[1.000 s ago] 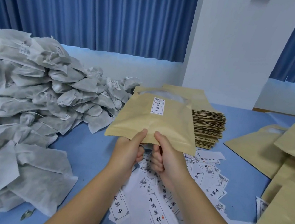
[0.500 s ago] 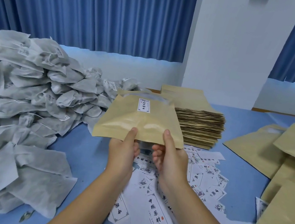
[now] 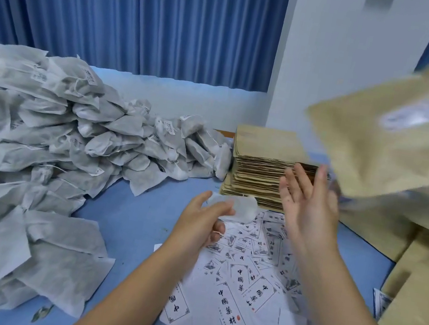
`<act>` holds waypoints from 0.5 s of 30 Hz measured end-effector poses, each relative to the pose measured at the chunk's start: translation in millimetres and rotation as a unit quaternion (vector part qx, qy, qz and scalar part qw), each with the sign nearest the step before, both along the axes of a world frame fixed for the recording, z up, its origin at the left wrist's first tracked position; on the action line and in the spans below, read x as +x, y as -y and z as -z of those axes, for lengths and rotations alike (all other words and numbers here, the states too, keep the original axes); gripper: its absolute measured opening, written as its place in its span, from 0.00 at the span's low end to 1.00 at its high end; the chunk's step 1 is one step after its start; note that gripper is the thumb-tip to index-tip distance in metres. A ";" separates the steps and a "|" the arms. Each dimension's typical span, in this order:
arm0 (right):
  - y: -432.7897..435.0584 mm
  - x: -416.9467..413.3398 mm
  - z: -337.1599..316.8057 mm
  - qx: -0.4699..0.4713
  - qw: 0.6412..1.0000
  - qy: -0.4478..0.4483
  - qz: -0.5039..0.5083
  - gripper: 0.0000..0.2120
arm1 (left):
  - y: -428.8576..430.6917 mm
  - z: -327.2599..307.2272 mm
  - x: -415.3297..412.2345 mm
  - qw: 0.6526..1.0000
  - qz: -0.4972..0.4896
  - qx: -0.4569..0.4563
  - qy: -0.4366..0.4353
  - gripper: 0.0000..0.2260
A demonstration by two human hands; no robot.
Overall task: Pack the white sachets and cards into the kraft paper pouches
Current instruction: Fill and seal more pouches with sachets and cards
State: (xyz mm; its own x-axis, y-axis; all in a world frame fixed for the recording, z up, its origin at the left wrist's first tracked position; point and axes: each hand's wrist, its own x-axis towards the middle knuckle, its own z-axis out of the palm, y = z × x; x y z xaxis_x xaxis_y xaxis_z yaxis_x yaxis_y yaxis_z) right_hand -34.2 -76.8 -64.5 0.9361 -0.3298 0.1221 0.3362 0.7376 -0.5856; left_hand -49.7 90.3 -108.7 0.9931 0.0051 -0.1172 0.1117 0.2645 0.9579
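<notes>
So, how far along is this packing job; nearly done or what? ~kraftfan

Honestly, nowhere near; closest to the camera the cards (image 3: 239, 290) lie in a loose scatter on the blue table (image 3: 125, 221); the left hand (image 3: 197, 226) pinches a small whitish scrap (image 3: 240, 210) between thumb and fingers, can't tell what it is; the right hand (image 3: 311, 208) holds nothing, fingers straight and slightly spread. ~pouchmule

And the pouch itself? ~kraftfan

Well, one kraft pouch (image 3: 401, 138) is a blur in the air up right, just beside the right fingertips and apparently free of them; I'd guess it's packed and bound for the pile of pouches (image 3: 424, 299) at the right edge, which only looks like a handful; further back the stack of flat pouches (image 3: 261, 167) stands tall; the sachets (image 3: 40, 137) heap along the left is huge; so most of it is left, I reckon. ~pouchmule
</notes>
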 end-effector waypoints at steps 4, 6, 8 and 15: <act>2.2 1.0 11.8 -0.130 0.991 -0.040 -0.011 0.29 | -1.8 3.0 2.6 0.998 -0.021 0.013 -0.064 0.14; -6.3 3.8 18.8 -0.237 0.968 -0.081 0.006 0.20 | -4.6 2.4 5.1 0.996 -0.024 0.007 -0.086 0.06; -12.3 8.7 25.5 -0.354 0.929 -0.102 0.038 0.14 | -7.4 0.1 7.5 0.996 -0.025 0.002 -0.088 0.03; -14.0 60.1 14.9 -0.734 0.652 -0.072 0.175 0.25 | -16.8 -6.2 12.0 0.994 -0.036 -0.020 -0.099 0.04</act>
State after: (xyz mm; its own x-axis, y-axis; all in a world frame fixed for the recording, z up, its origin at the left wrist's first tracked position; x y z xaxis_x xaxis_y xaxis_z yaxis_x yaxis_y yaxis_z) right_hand 25.9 -62.9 -79.4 0.8712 -0.1529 0.4665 0.1972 -0.7612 -0.6178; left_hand -37.7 107.1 -102.5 0.9480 0.0661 -0.3113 0.2762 0.3151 0.9080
